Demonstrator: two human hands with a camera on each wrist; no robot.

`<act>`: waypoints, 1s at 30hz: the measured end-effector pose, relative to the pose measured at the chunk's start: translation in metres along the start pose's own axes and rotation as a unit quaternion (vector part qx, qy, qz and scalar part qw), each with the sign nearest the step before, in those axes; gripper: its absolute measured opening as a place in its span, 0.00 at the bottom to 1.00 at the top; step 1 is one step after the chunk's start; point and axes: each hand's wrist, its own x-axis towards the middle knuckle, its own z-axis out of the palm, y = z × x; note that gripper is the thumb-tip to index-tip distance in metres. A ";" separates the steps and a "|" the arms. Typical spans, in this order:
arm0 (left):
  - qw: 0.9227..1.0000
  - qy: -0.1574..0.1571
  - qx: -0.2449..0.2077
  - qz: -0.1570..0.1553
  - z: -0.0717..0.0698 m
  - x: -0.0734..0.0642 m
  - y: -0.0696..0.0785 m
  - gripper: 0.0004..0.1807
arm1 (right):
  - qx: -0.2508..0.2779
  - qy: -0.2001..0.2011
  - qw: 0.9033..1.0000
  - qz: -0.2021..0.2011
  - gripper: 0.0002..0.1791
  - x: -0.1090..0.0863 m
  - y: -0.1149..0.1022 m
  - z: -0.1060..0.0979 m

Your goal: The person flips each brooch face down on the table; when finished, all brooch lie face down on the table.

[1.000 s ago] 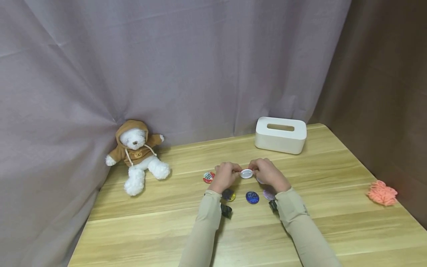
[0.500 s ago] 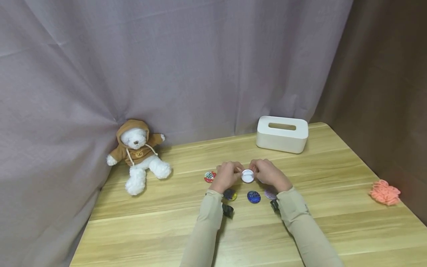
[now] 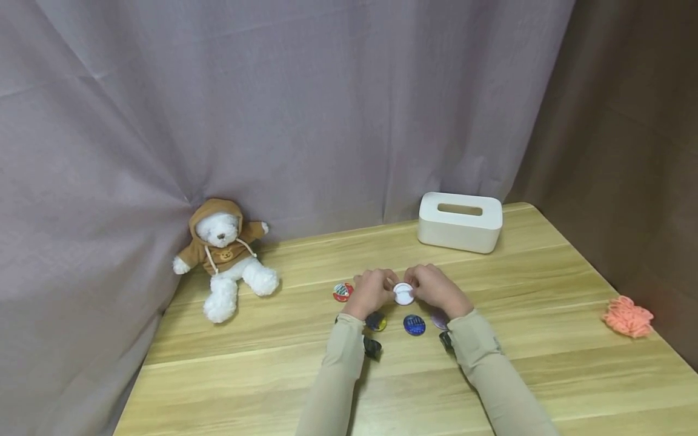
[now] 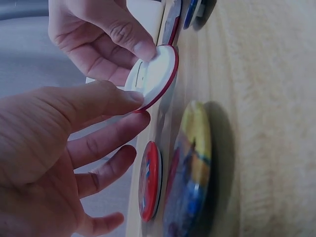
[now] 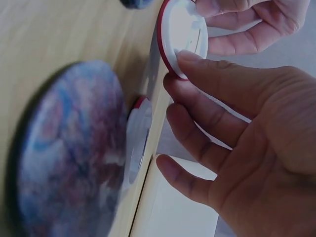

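Note:
Both hands hold one pin-back button badge [image 3: 403,294] between them above the wooden table, its white back turned up toward the head camera. In the left wrist view the badge [image 4: 160,74] shows a red rim and a pin across its back. My left hand [image 3: 372,292] pinches one edge with thumb and index finger, its other fingers spread. The opposite edge is pinched by my right hand [image 3: 436,288]. Nearby lie a red badge [image 3: 342,292], a yellow-and-dark badge [image 3: 377,321], a blue badge [image 3: 414,325] and a purple badge [image 3: 438,319], partly covered by the right wrist.
Another red-and-white badge [image 5: 138,140] lies beyond the purple one in the right wrist view. A white tissue box [image 3: 460,233] stands at the back. At the left sits a teddy bear [image 3: 223,254] in a brown hoodie; coral yarn [image 3: 628,316] lies by the right edge.
The badge has been tilted between the fingers, from a narrow oval to a rounder view of its white back. Both hands stay in nearly the same place.

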 end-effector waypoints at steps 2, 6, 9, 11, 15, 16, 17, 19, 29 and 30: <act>1.000 -0.001 0.004 0.001 0.001 0.000 -0.001 0.12 | -0.012 0.004 1.000 -0.001 0.07 0.000 -0.001 0.001; 1.000 0.000 0.018 0.002 0.003 0.002 -0.002 0.11 | -0.032 0.012 0.999 0.000 0.07 0.000 -0.004 0.003; 1.000 -0.003 0.027 0.001 0.007 0.002 -0.002 0.10 | -0.041 0.012 0.999 0.005 0.08 -0.001 -0.005 0.005; 0.999 -0.011 0.032 -0.002 0.009 0.002 -0.002 0.09 | -0.048 0.010 0.999 0.009 0.08 -0.001 -0.006 0.006; 0.999 -0.021 0.030 -0.003 0.012 0.002 0.000 0.09 | -0.056 0.011 0.998 0.009 0.09 -0.001 -0.005 0.008; 0.999 -0.020 0.028 -0.003 0.012 0.002 0.000 0.09 | -0.057 0.012 0.998 0.009 0.09 -0.001 -0.005 0.008; 0.999 -0.019 0.027 -0.003 0.013 0.002 0.000 0.09 | -0.057 0.012 0.998 0.010 0.09 -0.001 -0.005 0.009; 0.999 -0.017 0.029 -0.003 0.012 0.002 0.001 0.09 | -0.057 0.012 0.998 0.012 0.09 0.001 -0.004 0.010; 0.999 -0.008 0.040 -0.005 0.012 0.002 -0.001 0.09 | -0.079 0.006 0.997 0.025 0.06 0.003 -0.005 0.011; 0.999 -0.008 0.040 -0.005 0.012 0.002 -0.001 0.09 | -0.079 0.006 0.997 0.026 0.06 0.003 -0.006 0.011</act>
